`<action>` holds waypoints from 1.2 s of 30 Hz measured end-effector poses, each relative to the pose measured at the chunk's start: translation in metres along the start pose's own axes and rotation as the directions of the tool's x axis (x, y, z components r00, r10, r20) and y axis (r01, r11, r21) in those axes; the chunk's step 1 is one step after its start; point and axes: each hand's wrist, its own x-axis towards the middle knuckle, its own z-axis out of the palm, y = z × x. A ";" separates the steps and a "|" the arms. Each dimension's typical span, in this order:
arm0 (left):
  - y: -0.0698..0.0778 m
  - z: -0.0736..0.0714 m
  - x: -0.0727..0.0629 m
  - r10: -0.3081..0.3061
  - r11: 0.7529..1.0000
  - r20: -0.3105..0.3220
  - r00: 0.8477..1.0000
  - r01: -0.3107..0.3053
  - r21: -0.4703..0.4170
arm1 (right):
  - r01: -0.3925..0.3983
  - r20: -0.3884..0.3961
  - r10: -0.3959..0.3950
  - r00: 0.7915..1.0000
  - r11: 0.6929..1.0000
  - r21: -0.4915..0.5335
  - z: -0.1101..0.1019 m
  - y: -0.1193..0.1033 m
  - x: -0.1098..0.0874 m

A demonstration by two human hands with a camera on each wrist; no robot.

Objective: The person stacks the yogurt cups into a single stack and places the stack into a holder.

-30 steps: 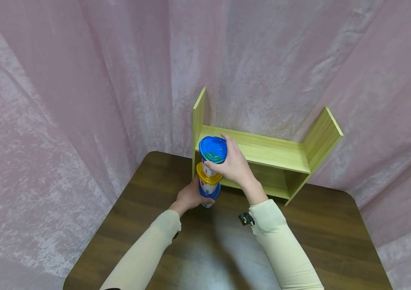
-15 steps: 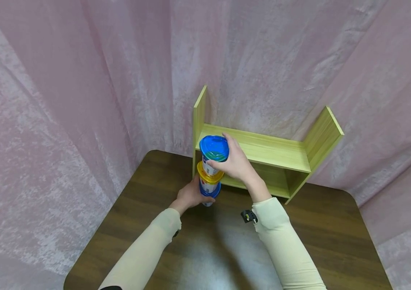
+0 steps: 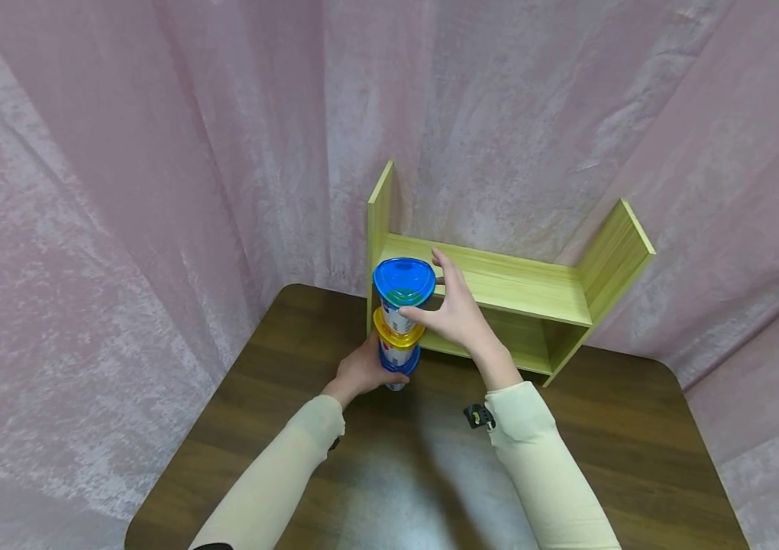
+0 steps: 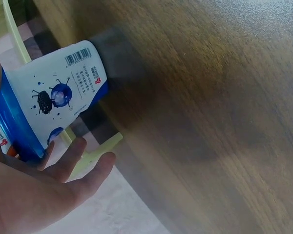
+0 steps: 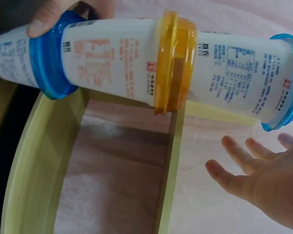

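Three white plastic cups with lids stand in one column on the table, each on the lid of the one below. The top cup [image 3: 402,284] has a blue lid, the middle cup [image 3: 396,350] a yellow one, and the bottom cup [image 4: 71,90] a blue one with a barcode on its side. My left hand [image 3: 362,372] curls round the column at the bottom cup's lid; its thumb [image 5: 41,24] presses there in the right wrist view. Beside the top cup, my right hand [image 3: 458,309] spreads its fingers, with a gap to the cup in the right wrist view.
Right behind the cups stands a light wooden shelf [image 3: 520,294] with two upright side panels and a lower compartment. The dark wooden table [image 3: 279,344] has rounded back corners. Pink curtains [image 3: 259,153] hang behind and at both sides.
My right hand has let go of the top cup, opened its fingers and drawn back to the right. My left hand stays at the lower part of the column.
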 end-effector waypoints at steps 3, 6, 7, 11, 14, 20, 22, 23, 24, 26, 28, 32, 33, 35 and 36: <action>-0.001 0.002 0.000 0.004 1.000 0.000 1.000 -0.004 0.003 | 0.006 -0.010 -0.006 1.000 1.000 0.017 -0.001 0.005 -0.003; -0.001 0.002 -0.001 0.011 1.000 0.000 1.000 -0.011 -0.007 | 0.026 -0.015 -0.026 1.000 0.999 0.035 -0.003 0.010 -0.006; -0.001 0.002 -0.001 0.011 1.000 0.001 1.000 -0.011 -0.007 | 0.034 -0.016 -0.033 0.999 0.999 0.043 -0.003 0.011 -0.007; 0.000 0.001 -0.002 0.016 1.000 0.000 1.000 -0.016 -0.005 | 0.079 -0.034 -0.076 0.997 0.993 0.087 -0.005 0.015 -0.011; 0.000 0.000 -0.003 0.017 1.000 0.000 1.000 -0.017 -0.005 | 0.109 -0.058 -0.102 0.993 0.987 0.116 -0.006 0.018 -0.014; 0.001 0.000 -0.002 0.017 1.000 0.000 1.000 -0.017 0.011 | 0.149 -0.140 -0.129 0.982 0.979 0.143 -0.009 0.031 -0.020; 0.001 0.000 -0.002 0.021 1.000 0.003 1.000 -0.021 0.010 | 0.154 -0.169 -0.128 0.977 0.977 0.148 -0.011 0.035 -0.023; 0.001 0.000 -0.002 0.022 1.000 0.004 1.000 -0.022 0.011 | 0.155 -0.180 -0.127 0.975 0.977 0.150 -0.011 0.037 -0.025; 0.001 0.000 -0.002 0.025 1.000 0.004 1.000 -0.025 0.007 | 0.154 -0.189 -0.124 0.974 0.976 0.151 -0.012 0.038 -0.026; 0.001 0.000 -0.002 0.031 1.000 0.002 1.000 -0.031 0.002 | 0.150 -0.201 -0.117 0.972 0.977 0.153 -0.012 0.040 -0.028; 0.001 -0.001 -0.002 0.031 1.000 -0.001 1.000 -0.031 0.004 | 0.142 -0.211 -0.107 0.972 0.977 0.158 -0.013 0.041 -0.030; 0.002 -0.001 -0.001 0.031 0.999 -0.005 1.000 -0.031 0.016 | 0.114 -0.218 -0.076 0.973 0.979 0.167 -0.015 0.042 -0.033; 0.002 -0.001 -0.001 0.030 0.999 -0.005 1.000 -0.030 0.021 | 0.105 -0.219 -0.067 0.974 0.980 0.167 -0.015 0.042 -0.033; 0.002 0.000 0.000 0.031 0.999 -0.001 1.000 -0.030 0.026 | 0.090 -0.223 -0.051 0.974 0.982 0.166 -0.017 0.041 -0.035; 0.002 0.001 0.001 0.029 0.999 0.002 1.000 -0.029 0.029 | 0.085 -0.225 -0.046 0.973 0.983 0.165 -0.017 0.042 -0.036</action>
